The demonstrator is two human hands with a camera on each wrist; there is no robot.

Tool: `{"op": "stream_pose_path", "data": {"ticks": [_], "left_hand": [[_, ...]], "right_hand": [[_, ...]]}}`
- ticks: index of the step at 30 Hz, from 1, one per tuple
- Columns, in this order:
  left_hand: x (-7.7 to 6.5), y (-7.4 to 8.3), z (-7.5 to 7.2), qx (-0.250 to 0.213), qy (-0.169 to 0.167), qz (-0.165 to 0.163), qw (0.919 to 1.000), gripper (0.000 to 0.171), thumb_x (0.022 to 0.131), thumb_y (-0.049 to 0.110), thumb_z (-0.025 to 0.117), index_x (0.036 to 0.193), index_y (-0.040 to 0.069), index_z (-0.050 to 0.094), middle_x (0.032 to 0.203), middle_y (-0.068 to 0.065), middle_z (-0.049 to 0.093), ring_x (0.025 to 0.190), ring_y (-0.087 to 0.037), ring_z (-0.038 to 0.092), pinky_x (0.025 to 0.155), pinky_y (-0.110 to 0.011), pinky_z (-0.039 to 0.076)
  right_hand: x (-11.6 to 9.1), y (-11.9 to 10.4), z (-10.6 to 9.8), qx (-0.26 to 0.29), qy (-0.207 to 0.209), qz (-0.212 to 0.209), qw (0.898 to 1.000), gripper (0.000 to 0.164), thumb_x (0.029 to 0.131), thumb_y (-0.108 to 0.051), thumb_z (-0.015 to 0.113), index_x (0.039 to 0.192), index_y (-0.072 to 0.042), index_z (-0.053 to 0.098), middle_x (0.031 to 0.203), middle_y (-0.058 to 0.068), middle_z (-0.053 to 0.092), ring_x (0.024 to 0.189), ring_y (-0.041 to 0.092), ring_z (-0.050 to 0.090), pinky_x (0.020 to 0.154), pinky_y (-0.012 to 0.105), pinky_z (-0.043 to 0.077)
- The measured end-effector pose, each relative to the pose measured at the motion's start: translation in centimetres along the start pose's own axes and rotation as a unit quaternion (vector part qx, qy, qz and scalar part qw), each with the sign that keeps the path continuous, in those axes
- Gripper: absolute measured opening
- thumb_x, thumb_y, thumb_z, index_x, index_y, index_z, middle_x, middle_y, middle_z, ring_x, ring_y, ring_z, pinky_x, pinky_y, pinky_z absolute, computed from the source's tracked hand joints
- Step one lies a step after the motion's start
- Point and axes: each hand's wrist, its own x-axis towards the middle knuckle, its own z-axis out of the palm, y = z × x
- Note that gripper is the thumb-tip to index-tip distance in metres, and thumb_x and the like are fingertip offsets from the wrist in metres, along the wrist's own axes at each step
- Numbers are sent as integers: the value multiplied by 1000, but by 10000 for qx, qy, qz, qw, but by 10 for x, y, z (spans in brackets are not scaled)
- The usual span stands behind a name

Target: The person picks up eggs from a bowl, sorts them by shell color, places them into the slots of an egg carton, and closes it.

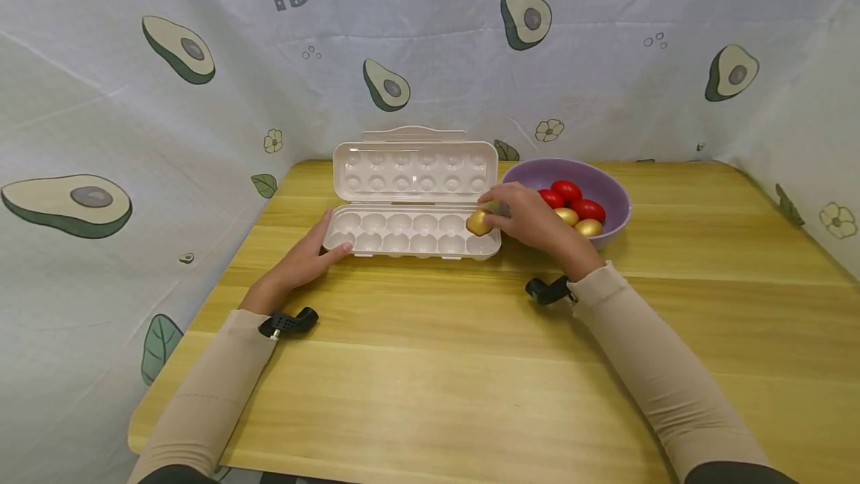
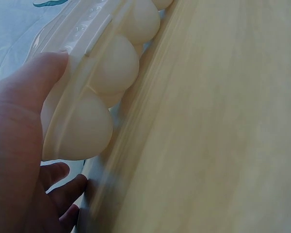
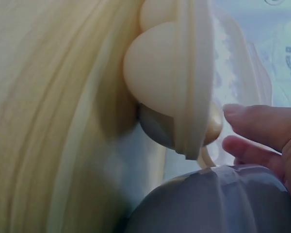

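Both hands [image 1: 305,256] [image 1: 531,216] at opposite tray [image 1: 425,224] ends

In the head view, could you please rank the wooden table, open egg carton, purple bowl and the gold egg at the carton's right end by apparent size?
1. Wooden table
2. Egg carton
3. Purple bowl, partly hidden by the right hand
4. Gold egg

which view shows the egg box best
The head view: it shows nearly the whole egg box, its open lid and both rows of cups. The left wrist view shows only one end, mainly outer cup walls; the right wrist view shows only the other end, side-on.
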Motion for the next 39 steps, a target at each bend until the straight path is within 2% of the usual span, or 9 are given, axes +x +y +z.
{"op": "stream_pose_path", "data": {"ticks": [1, 5, 8, 12, 15, 18, 20, 25, 39], "left_hand": [[1, -3, 1, 17, 26, -4, 10000, 83, 87, 53, 48, 143, 30, -10, 151, 0, -3, 135, -10, 0, 109, -42, 7], [-5, 15, -3, -74, -69, -29, 9999, 83, 90, 44, 49, 144, 20, -8, 151, -3, -3, 136, -15, 0, 109, -43, 7], [-9, 23, -5, -192, -128, -71, 9997, 82, 91, 38, 50, 144, 15, -8, 150, -6, -3, 136, -19, 0, 109, -44, 7], [-2, 3, 0, -153, -17, -55, 9999, 83, 89, 46, 50, 144, 23, -8, 151, -3, -2, 136, -15, 0, 109, -43, 7], [0, -5, 2, -59, 43, -37, 10000, 84, 87, 52, 48, 144, 27, -8, 151, 1, -2, 135, -12, 1, 109, -41, 8], [0, -7, 2, -33, 41, -40, 10000, 83, 86, 55, 48, 143, 31, -9, 151, 3, -2, 135, -11, 2, 109, -41, 8], [1, -7, 2, -33, 42, -43, 10000, 82, 86, 56, 47, 142, 33, -9, 151, 4, -1, 135, -11, 2, 109, -41, 9], [3, -5, 2, -71, 20, -115, 9999, 81, 85, 58, 47, 140, 38, -9, 149, 10, -2, 134, -8, 2, 109, -40, 8], [-1, -5, 2, -40, -32, -192, 9998, 81, 84, 60, 46, 140, 38, -9, 150, 9, -3, 134, -7, 1, 109, -40, 8]], "right_hand": [[-1, 0, -1, 105, -6, 79, 9999, 30, 83, -19, 67, 111, -10, 62, 104, 3, 60, 92, 21, 49, 84, 38, 42], [-5, 0, -7, 365, -10, 503, 9981, 33, 86, -27, 62, 118, -19, 59, 90, 0, 56, 79, 19, 48, 71, 34, 43], [-8, 1, -14, 419, -26, 803, 9959, 35, 87, -34, 58, 121, -24, 57, 96, -2, 58, 84, 16, 49, 74, 34, 45], [-11, 8, -25, 366, 124, 851, 9956, 34, 87, -33, 59, 119, -22, 58, 115, 0, 58, 97, 20, 53, 79, 40, 48], [-13, 15, -35, 510, 80, 962, 9940, 33, 87, -30, 59, 119, -19, 58, 114, 3, 58, 95, 26, 57, 76, 41, 50], [-18, 21, -45, 620, -56, 1167, 9912, 36, 88, -31, 58, 121, -18, 56, 114, 4, 58, 97, 25, 58, 76, 40, 50], [-20, 25, -51, 612, -73, 1185, 9910, 38, 87, -31, 59, 122, -15, 55, 117, 7, 57, 103, 25, 55, 83, 42, 47], [-26, 33, -64, 612, -117, 1298, 9896, 42, 87, -34, 60, 122, -11, 56, 121, 11, 54, 107, 27, 52, 88, 46, 43], [-40, 45, -80, 580, -184, 1486, 9870, 41, 86, -33, 60, 117, -5, 59, 116, 14, 57, 104, 28, 52, 89, 48, 41]]}}
